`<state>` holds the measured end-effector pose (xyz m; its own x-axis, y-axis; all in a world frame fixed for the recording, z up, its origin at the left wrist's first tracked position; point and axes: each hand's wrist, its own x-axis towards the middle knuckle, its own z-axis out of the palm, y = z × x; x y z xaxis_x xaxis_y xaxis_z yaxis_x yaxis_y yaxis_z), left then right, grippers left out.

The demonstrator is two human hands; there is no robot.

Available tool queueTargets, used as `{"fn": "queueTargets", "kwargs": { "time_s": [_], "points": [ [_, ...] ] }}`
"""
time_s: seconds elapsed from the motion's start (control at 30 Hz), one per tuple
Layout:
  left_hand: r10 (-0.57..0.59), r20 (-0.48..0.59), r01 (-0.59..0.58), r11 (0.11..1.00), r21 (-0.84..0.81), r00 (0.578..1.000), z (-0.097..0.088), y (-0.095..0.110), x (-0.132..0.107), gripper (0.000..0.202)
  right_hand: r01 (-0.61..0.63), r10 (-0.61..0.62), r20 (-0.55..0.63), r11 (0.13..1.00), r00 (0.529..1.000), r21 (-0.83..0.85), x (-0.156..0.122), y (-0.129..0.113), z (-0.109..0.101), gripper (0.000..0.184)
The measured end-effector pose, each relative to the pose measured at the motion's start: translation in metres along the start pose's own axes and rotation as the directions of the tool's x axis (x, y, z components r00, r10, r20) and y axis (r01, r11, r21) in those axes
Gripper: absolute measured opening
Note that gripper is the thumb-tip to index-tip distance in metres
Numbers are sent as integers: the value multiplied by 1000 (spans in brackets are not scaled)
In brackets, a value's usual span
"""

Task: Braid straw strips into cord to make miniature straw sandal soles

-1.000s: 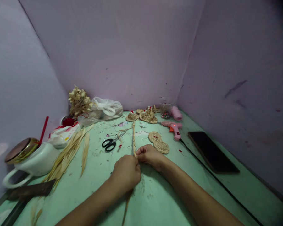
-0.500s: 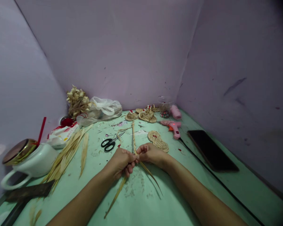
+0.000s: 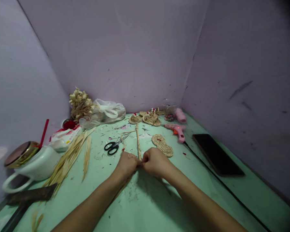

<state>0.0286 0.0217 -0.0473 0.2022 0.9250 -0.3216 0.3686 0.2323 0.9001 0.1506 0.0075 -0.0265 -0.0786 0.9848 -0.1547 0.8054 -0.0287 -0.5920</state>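
A thin braid of dried plant fibre [image 3: 138,141] runs straight away from me across the green table. My left hand [image 3: 127,163] is closed around its near end. Knuckles up, my right hand [image 3: 157,161] is closed on the same end, touching the left. A loose strand trails beneath my left wrist; the fingertips and the exact crossing of the strands are hidden. Left of the braid lie black-handled scissors [image 3: 112,147] with their blades apart. To its right rests a coiled straw sole shape [image 3: 162,145] with a small red piece on it.
Dried husk strips [image 3: 69,154] lie at left beside a white cup [image 3: 44,164] and a hammer [image 3: 31,195]. Finished straw pieces [image 3: 151,120] sit at the back. A pink glue gun [image 3: 177,130], its black cord [image 3: 215,175] and a phone [image 3: 217,154] occupy the right.
Both hands have turned knuckles up and closed more tightly at the braid's near end. The loose strands, spread toward me before, are now pulled in and mostly hidden under the hands and forearms.
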Motion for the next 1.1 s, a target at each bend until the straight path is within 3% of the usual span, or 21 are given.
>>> {"fn": "queueTargets", "kwargs": {
  "time_s": [0.13, 0.27, 0.4, 0.57, 0.6, 0.7, 0.93, 1.1],
  "points": [
    [-80, 57, 84, 994, -75, 995, -3, 5, -5, 18, 66, -68, 60, 997, 996, 26, 0, 1, -1, 18],
    [-81, 59, 85, 993, -82, 995, -5, 5, -5, 16, 133, -137, 97, 990, 986, 47, -2, 3, -4, 18],
    [-88, 37, 90, 995, -43, 995, -5, 5, -2, 7, 20, -70, 233, 977, 970, 211, 2, 11, -9, 13],
    [-119, 66, 119, 993, -3, 991, -6, 10, -4, 8, -110, 106, 30, 939, 994, 325, 19, 26, -5, 13],
    [-121, 75, 122, 993, -1, 990, -7, 10, -4, 8, -135, 132, 33, 925, 991, 354, 21, 27, -2, 14],
    [-127, 82, 128, 992, 0, 988, -8, 11, -4, 7, -168, 129, 119, 884, 984, 436, 23, 25, 6, 14],
    [-88, 126, 91, 996, -24, 988, -11, 9, -4, 6, -240, 158, 188, 771, 970, 590, 12, 7, 13, 6],
    [-63, 168, 68, 997, -21, 984, -15, 10, -4, 9, -239, 170, 177, 816, 969, 526, 13, 6, 14, 11]
  ]
}}
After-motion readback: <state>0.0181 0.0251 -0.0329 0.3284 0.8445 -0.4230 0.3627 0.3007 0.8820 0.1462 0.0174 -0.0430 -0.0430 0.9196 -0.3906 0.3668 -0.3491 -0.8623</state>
